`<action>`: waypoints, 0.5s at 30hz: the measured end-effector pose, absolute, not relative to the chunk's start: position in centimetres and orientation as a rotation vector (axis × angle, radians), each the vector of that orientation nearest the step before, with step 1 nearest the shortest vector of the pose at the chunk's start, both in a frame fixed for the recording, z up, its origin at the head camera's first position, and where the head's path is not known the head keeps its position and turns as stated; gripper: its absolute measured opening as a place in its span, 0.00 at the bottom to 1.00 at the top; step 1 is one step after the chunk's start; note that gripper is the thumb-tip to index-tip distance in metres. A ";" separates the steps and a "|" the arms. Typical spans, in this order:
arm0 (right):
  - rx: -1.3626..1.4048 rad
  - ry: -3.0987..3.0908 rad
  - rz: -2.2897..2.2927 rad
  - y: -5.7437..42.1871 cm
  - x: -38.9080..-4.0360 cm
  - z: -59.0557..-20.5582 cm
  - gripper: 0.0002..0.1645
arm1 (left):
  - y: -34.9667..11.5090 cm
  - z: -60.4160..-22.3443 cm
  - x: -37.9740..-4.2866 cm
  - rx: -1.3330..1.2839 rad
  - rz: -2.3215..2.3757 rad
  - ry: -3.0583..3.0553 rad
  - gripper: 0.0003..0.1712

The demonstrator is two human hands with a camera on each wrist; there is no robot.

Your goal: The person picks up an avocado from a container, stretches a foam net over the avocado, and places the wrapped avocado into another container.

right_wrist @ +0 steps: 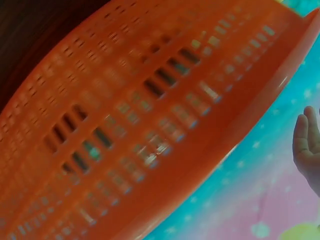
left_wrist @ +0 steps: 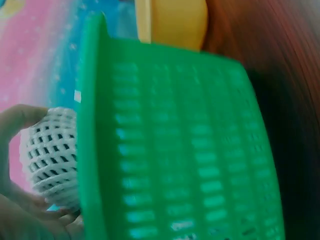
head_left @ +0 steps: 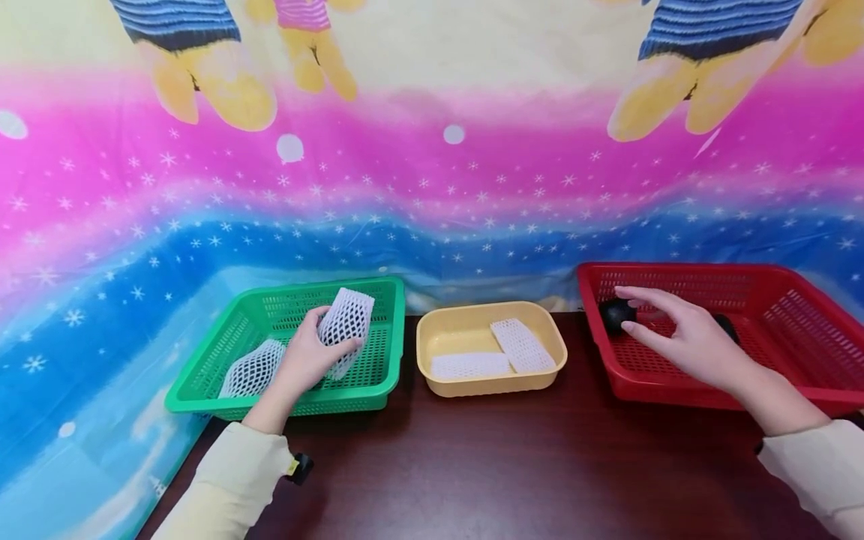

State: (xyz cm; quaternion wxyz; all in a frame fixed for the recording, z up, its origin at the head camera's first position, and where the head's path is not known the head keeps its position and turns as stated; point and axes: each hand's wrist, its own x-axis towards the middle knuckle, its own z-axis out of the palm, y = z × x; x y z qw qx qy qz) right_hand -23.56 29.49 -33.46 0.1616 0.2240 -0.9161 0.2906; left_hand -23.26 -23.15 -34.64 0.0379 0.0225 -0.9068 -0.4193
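Note:
My left hand [head_left: 313, 356] grips a white foam net sleeve [head_left: 347, 330] above the green basket, thumb on one side and fingers on the other. In the left wrist view the net [left_wrist: 55, 155] bulges roundly, with dark gaps in its mesh. A second foam net [head_left: 253, 367] lies in the basket's left part. Over the red basket, my right hand [head_left: 688, 337] has its thumb and fingers extended and apart. Its fingertips overlap a black round object [head_left: 614, 316] by the basket's left wall. Another dark object [head_left: 726, 327] is partly hidden behind the hand.
The green basket [head_left: 394, 352] stands at the left and the red basket [head_left: 607, 367] at the right. Between them a yellow tray [head_left: 432, 382] holds two flat white foam nets [head_left: 523, 345]. All stand on a dark wooden table [head_left: 472, 465] before a printed cloth [head_left: 432, 180].

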 end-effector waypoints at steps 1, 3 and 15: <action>0.621 -2.626 0.843 30.0 -23.7 -33.4 0.35 | -23.4 -34.9 -23.4 0.069 -1.237 -2.811 0.51; 0.583 -2.632 0.854 30.9 -23.9 -33.4 0.34 | -23.6 -35.3 -23.7 0.062 -1.127 -2.870 0.51; 0.327 -2.716 0.855 35.2 -25.5 -33.9 0.34 | -23.9 -36.7 -24.7 0.004 -0.709 -3.091 0.56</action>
